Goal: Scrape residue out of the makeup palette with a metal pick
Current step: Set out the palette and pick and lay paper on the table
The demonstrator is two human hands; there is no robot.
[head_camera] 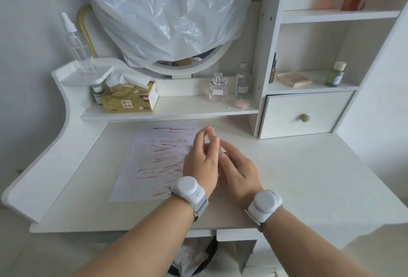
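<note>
2 hands are held together above a streak-marked paper sheet [154,161]: left hand [199,164] fingers loosely curled, right hand [239,171] relaxed; any pinch cannot be told. No pick is seen. A makeup palette [294,79] lies shelved, well apart; reaching risks toppling the green bottle [335,74].

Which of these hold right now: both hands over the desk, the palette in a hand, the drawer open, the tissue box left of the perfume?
1. Both hands, left hand and right hand, are over the desk. True.
2. A hand grips the makeup palette. False: it lies on the shelf.
3. The drawer is pulled open. False: it is closed.
4. The tissue box is left of the perfume bottle. True.
</note>
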